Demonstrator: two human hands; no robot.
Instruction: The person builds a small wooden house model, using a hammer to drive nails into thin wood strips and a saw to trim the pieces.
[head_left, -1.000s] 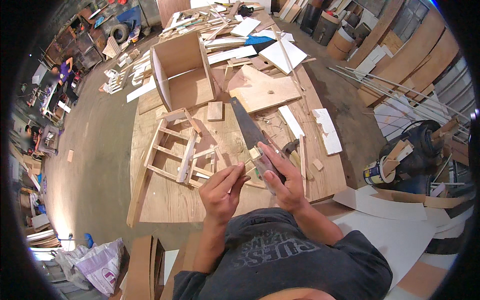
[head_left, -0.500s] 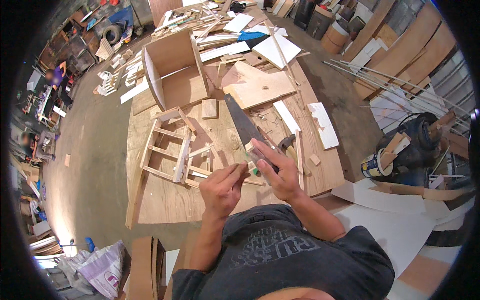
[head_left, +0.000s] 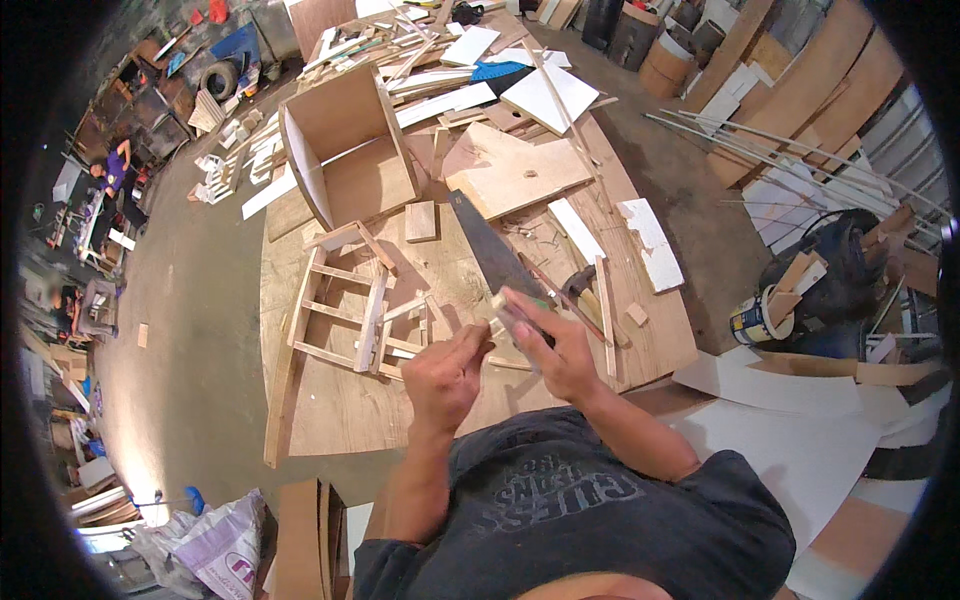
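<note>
A: Far left, what lay off your worktop [head_left: 330,420]?

B: A bare concrete floor [head_left: 190,330], with a person in a purple top [head_left: 118,165] seated well apart at the upper edge, and a crumpled printed bag [head_left: 215,550] low by your feet.

A: And on the worktop's left half?

B: A small slatted wooden frame [head_left: 350,310] lay flat, with an open plywood box [head_left: 345,160] on its side just behind it. A small square block [head_left: 421,221] sat between the two.

A: Where was your left hand [head_left: 445,378]?

B: Over the near edge of the worktop, just right of the frame. Its grip was pressed together, thumb against fingertips; whether something tiny was pinched there, you could not tell from this view.

A: And your right hand [head_left: 555,345]?

B: Close beside the left, nearly touching it. Its grip was closed on a thin pale strip [head_left: 512,322], which poked out toward your left hand, over the worktop's near middle.

A: What lay beyond your knuckles?

B: A handsaw [head_left: 492,250] rested flat, blade running away from you, its handle end hidden behind your right hand. A hammer [head_left: 577,282] lay just right of it, near a narrow upright-running batten [head_left: 604,310].

A: Farther right?

B: A broad plywood panel [head_left: 520,172] lay behind the saw, a chipped white-painted board [head_left: 650,242] near the worktop's right edge, and a paint tin [head_left: 752,322] stood on the floor beyond.
</note>
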